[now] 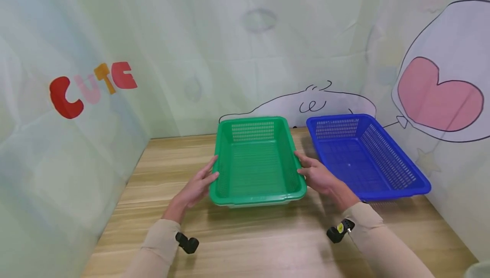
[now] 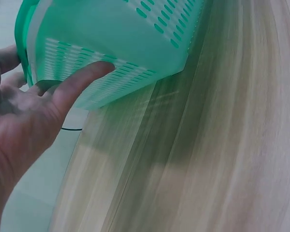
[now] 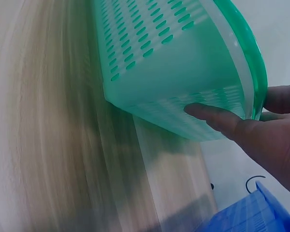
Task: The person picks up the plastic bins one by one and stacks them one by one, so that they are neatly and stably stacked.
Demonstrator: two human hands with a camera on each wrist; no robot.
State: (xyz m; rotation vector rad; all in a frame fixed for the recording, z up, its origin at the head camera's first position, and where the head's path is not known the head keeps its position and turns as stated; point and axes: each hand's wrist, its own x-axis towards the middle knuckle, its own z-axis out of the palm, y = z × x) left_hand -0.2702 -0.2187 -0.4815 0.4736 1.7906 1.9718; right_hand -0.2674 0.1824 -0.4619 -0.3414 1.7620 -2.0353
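A green plastic basket [image 1: 254, 169] with slotted walls is in the middle of the head view, its inside bare. My left hand [image 1: 197, 186] holds its left rim, while my right hand [image 1: 319, 176] grips the right rim. Seen from the left wrist, one finger [image 2: 84, 79] stretches along the outer wall and other digits are at the rim. The right wrist view has a finger [image 3: 210, 115] against the slotted outer wall, with the thumb side at the rim. A pale band [image 3: 232, 38] runs just under the green rim.
To the right, a blue slotted basket [image 1: 346, 159] stands on the wooden table [image 1: 245, 244], close to my right hand. Printed curtain [image 1: 183, 57] walls rise behind the table and along both sides. Small black devices [image 1: 187, 243] are strapped to both wrists.
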